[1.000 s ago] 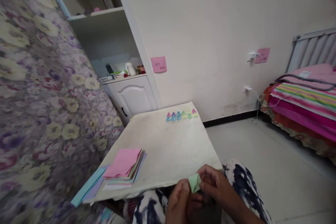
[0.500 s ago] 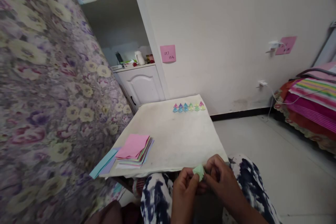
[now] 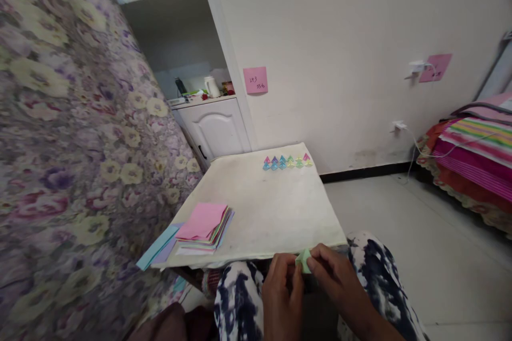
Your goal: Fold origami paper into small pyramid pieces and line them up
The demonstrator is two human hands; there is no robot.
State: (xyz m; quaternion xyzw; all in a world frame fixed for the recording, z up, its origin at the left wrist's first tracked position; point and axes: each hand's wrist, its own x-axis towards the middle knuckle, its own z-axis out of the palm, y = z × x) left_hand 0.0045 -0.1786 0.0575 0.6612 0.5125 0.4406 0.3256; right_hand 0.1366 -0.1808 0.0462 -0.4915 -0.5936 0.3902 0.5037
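Observation:
A small folded piece of light green paper (image 3: 304,261) is held between my two hands, just at the table's front edge. My left hand (image 3: 283,282) pinches its left side with the fingers curled. My right hand (image 3: 334,274) grips the right side between thumb and forefinger. Part of the paper is hidden behind the fingertips. On the table (image 3: 272,213), a stack of coloured square paper (image 3: 204,222) lies to the left with a pink sheet on top. At the far right end stands a row of small folded paper pieces (image 3: 283,162) in several colours.
Blue paper strips (image 3: 159,246) stick out over the table's left edge. A floral curtain (image 3: 80,170) hangs on the left, beside a white cabinet (image 3: 218,125). My patterned trouser legs (image 3: 239,298) are beneath the front edge. A bed (image 3: 472,154) stands on the right.
The green paper has turned slightly between my fingers and shows a different face. My right hand has shifted its fingers down onto the paper; my left fingers have straightened along its side.

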